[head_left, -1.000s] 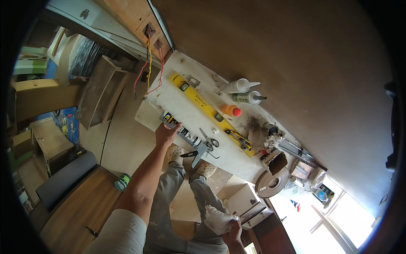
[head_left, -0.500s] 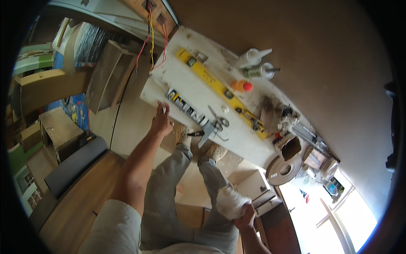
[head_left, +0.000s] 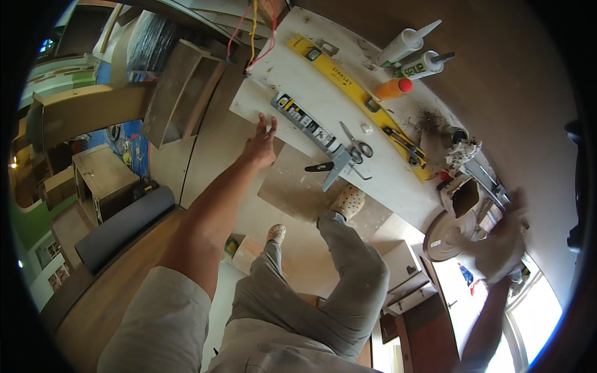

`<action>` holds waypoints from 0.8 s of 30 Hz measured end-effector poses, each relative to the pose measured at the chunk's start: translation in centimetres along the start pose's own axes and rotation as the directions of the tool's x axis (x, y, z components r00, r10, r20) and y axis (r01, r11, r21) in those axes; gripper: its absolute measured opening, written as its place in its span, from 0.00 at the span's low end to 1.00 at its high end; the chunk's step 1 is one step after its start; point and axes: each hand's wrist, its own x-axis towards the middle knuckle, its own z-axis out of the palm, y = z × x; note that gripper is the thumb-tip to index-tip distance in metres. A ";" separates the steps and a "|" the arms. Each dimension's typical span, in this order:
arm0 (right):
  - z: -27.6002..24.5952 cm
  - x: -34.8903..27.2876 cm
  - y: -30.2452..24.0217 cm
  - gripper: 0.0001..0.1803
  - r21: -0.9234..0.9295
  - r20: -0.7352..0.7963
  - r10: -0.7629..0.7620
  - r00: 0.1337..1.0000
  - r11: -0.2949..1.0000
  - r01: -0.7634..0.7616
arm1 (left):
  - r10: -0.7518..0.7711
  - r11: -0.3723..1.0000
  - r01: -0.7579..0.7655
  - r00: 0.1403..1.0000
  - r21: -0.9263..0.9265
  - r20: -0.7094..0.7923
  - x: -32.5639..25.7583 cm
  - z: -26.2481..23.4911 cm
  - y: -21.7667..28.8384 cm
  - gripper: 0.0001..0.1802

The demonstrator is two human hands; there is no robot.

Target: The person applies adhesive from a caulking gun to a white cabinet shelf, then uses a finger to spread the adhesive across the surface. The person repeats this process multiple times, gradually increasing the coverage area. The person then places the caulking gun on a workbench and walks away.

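Observation:
My left hand [head_left: 261,144] reaches to the near edge of a white board [head_left: 252,99], its fingers spread and holding nothing. Right beside those fingers lies a caulking gun [head_left: 329,165] loaded with a dark printed sealant cartridge [head_left: 303,121]. Scissors [head_left: 359,149] rest against the gun's handle end. Further back, a yellow spirit level [head_left: 339,78] runs along the board, with a utility knife [head_left: 404,146] on its right end. On the far right, my right hand [head_left: 515,211] is smeared by motion over a coil of edge strip [head_left: 443,233]; a pale, bunched cloth [head_left: 500,255] appears in its grasp.
Two nozzled sealant tubes [head_left: 401,46] and an orange bottle [head_left: 393,89] with a red cap stand behind the level. Loose red and yellow wires [head_left: 254,31] hang at the board's far left corner. Open cabinet boxes [head_left: 183,93] and a grey roll [head_left: 124,227] are at left.
My right hand has swung from beside my leg up and right to the coil, with the cloth. My view and feet have shifted; my left hand stays by the board edge.

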 end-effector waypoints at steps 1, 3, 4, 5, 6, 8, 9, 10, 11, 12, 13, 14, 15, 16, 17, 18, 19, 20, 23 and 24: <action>-0.1 1.4 -2.6 0.25 -0.030 0.042 -0.113 0.993 0.993 0.115 | 0.002 0.999 -0.002 1.000 -0.047 -0.001 0.3 0.5 -0.3 0.55; 1.6 2.9 -7.0 0.26 -0.108 0.095 -0.351 0.932 0.927 0.360 | -0.022 0.999 0.021 1.000 -0.025 -0.022 0.5 1.3 -0.8 0.52; 3.1 2.9 -9.0 0.26 -0.141 0.130 -0.454 0.882 0.872 0.470 | -0.005 0.999 0.002 0.998 -0.041 -0.067 0.6 1.8 -0.7 0.51; 5.1 2.4 -10.5 0.26 -0.167 0.166 -0.550 0.819 0.802 0.573 | 0.019 0.997 -0.029 0.989 -0.065 -0.148 1.0 1.9 -0.6 0.49; 7.3 0.9 -11.3 0.27 -0.181 0.211 -0.638 0.741 0.719 0.671 | 0.024 0.991 -0.050 0.978 -0.120 -0.205 1.1 2.2 -0.1 0.47; 11.9 -3.8 -10.5 0.28 -0.154 0.298 -0.767 0.569 0.549 0.821 | 0.044 0.992 -0.079 0.946 -0.097 -0.322 1.6 2.3 0.3 0.43; 14.3 -5.9 -8.7 0.29 -0.099 0.334 -0.802 0.496 0.493 0.864 | 0.048 0.997 -0.063 0.958 -0.042 -0.283 1.7 2.2 0.0 0.42; 16.8 -7.7 -6.7 0.29 -0.016 0.366 -0.826 0.429 0.455 0.890 | 0.084 0.973 -0.136 0.961 -0.188 -0.264 0.7 3.8 -2.1 0.37; 19.3 -9.4 -4.1 0.30 -0.016 0.492 -0.781 0.385 0.434 0.901 | 0.136 0.907 -0.202 0.971 -0.368 -0.196 -1.2 7.1 -4.4 0.33; 22.0 -10.9 -1.5 0.31 -0.025 0.518 -0.741 0.428 0.487 0.873 | 0.193 0.795 -0.250 0.968 -0.553 -0.160 -3.1 9.5 -7.7 0.30; 24.4 -12.5 1.3 0.32 -0.108 0.596 -0.670 0.443 0.480 0.871 | 0.249 0.764 -0.402 0.905 -0.504 -0.345 -5.3 11.9 -12.3 0.33; 27.1 -13.4 3.6 0.33 -0.176 0.589 -0.568 0.574 0.604 0.778 | 0.277 0.825 -0.484 0.795 -0.290 -0.539 -7.3 14.4 -16.9 0.38; 29.9 -14.0 6.1 0.31 -0.312 0.581 -0.581 0.570 0.487 0.816 | 0.214 0.753 -0.483 0.822 -0.446 -0.529 -11.6 20.0 -23.8 0.38; 33.3 -14.3 7.9 0.24 -0.380 0.565 -0.470 0.678 0.582 0.720 | 0.178 0.738 -0.489 0.806 -0.465 -0.564 -15.0 25.0 -29.7 0.39; 36.2 -14.7 9.1 0.19 -0.384 0.699 -0.346 0.626 0.556 0.737 | 0.009 0.838 -0.146 0.967 -0.526 -0.254 -20.4 31.7 -36.9 0.41; 39.3 -14.8 10.9 0.16 -0.382 0.735 -0.297 0.610 0.561 0.734 | -0.194 0.773 0.064 0.971 -0.631 -0.138 -25.7 38.6 -42.1 0.41; 43.1 -14.5 11.8 0.16 -0.339 0.850 -0.247 0.466 0.421 0.842 | -0.380 0.770 0.208 0.909 -0.604 -0.172 -29.9 45.0 -45.7 0.42; 45.4 -14.7 13.6 0.16 -0.344 0.895 -0.188 0.406 0.290 0.893 | -0.428 0.724 0.204 0.882 -0.659 -0.196 -35.3 52.3 -48.2 0.40; 50.0 -15.5 19.5 0.20 -0.304 0.953 -0.074 0.295 -0.183 0.935 | -0.562 0.311 0.288 0.824 -0.906 0.069 -46.3 69.3 -46.2 0.28; 50.4 -15.6 21.7 0.21 -0.334 0.942 -0.067 0.329 -0.295 0.895 | -0.521 0.684 0.327 0.845 -0.652 -0.123 -49.0 73.2 -44.4 0.27</action>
